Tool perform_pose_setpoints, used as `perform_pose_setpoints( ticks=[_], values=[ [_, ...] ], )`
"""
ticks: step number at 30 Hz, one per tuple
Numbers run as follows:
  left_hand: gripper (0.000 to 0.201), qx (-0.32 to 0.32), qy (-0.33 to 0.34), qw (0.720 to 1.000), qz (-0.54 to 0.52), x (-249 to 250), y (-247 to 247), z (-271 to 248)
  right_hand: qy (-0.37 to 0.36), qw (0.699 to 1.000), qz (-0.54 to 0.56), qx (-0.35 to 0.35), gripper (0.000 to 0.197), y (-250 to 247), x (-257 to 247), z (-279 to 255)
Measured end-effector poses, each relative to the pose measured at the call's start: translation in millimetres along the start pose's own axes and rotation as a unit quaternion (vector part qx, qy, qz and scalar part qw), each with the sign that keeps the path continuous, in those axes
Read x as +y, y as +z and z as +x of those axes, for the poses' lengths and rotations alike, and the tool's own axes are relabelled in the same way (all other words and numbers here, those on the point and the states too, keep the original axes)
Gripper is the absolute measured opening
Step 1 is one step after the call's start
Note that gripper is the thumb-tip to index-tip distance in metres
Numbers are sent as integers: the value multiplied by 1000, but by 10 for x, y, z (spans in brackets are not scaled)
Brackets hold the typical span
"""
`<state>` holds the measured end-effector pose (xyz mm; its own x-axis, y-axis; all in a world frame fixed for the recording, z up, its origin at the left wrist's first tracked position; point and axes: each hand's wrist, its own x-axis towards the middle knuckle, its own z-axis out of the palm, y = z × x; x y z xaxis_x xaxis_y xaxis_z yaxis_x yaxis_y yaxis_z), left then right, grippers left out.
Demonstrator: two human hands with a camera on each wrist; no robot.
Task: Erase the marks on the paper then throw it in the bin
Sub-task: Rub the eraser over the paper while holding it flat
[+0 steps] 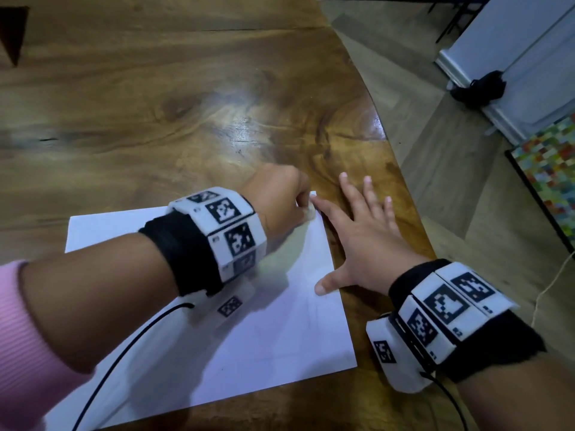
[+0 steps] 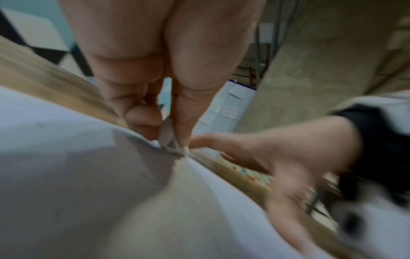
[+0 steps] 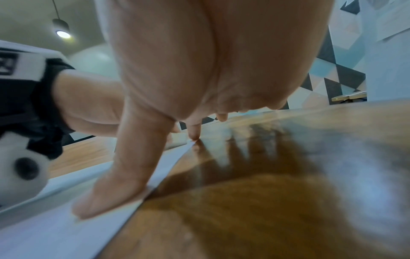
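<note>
Both hands sit at the paper (image 1: 280, 321)'s far corner: left hand (image 1: 277, 200) pinches a small eraser (image 2: 167, 135) there, right hand (image 1: 361, 241) lies flat, fingers spread, thumb on the sheet's edge.

1. Paper (image 1: 280, 331) — the white sheet I see lies flat on the wooden table, skewed to its edge, its right side close to the table's curved rim. I can make out only faint pencil traces near mid-sheet.
2. Eraser (image 1: 308, 213) — a small pale block at the sheet's far right corner, its lower end touching the paper; its outline is blurred in my wrist views.
</note>
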<state>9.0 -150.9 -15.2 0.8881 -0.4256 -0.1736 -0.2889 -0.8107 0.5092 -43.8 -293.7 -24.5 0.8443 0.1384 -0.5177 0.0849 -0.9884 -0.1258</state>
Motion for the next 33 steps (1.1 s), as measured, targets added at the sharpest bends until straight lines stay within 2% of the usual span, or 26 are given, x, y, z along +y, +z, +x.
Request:
perform_pose_setpoints(
  ticks=[2,4,5,6,9,10,12,15,17,19,22,23,25,27,29,31,33],
  values=[
    [12,-66,55,996,18,48,76,-186,-2,1000,6,-1,128,0,6,3],
    [7,-141,101,984,38,60,115,-338,-2,1000,12,-5,128,-2,9,0],
    [5,-148,106,982,45,36,94,-353,-1,1000,12,-8,128,-4,8,-6],
    [9,-132,94,985,51,-13,60,-313,0,1000,10,-9,128,-7,6,-9],
    [11,-4,12,999,43,-168,-123,-70,2,1000,3,-13,128,-8,-5,-16],
    [10,19,2,999,41,-194,-153,-21,2,1000,-1,-14,127,-8,-8,-17],
    [7,1,18,999,45,-197,-129,-75,2,1000,-11,-14,128,-12,-12,-17],
    [8,-98,98,990,42,-172,11,-370,3,1000,-16,-16,127,-18,-18,-22],
    [13,-136,113,983,45,-178,40,-431,1,1000,-19,-19,127,-20,-22,-29],
    [11,-113,94,988,37,-178,-11,-309,2,999,-26,-22,127,-23,-27,-28],
    [12,-35,57,997,35,-143,-72,-53,3,999,-37,-25,127,-25,-36,-33],
    [10,-32,54,997,36,-134,-70,-36,2,999,-40,-25,126,-26,-36,-35],
    [2,-72,77,994,33,-145,-43,-175,1,999,-41,-25,126,-30,-34,-36],
    [8,-132,124,983,37,-166,29,-403,-1,999,-37,-27,127,-29,-30,-36],
    [14,-160,143,976,43,-166,64,-521,-2,999,-36,-27,127,-25,-28,-34],
    [11,-148,128,979,49,-156,23,-423,-4,999,-36,-29,127,-20,-29,-33],
    [8,-93,77,991,57,-149,-42,-206,-3,999,-35,-32,126,-18,-28,-39]
  ],
)
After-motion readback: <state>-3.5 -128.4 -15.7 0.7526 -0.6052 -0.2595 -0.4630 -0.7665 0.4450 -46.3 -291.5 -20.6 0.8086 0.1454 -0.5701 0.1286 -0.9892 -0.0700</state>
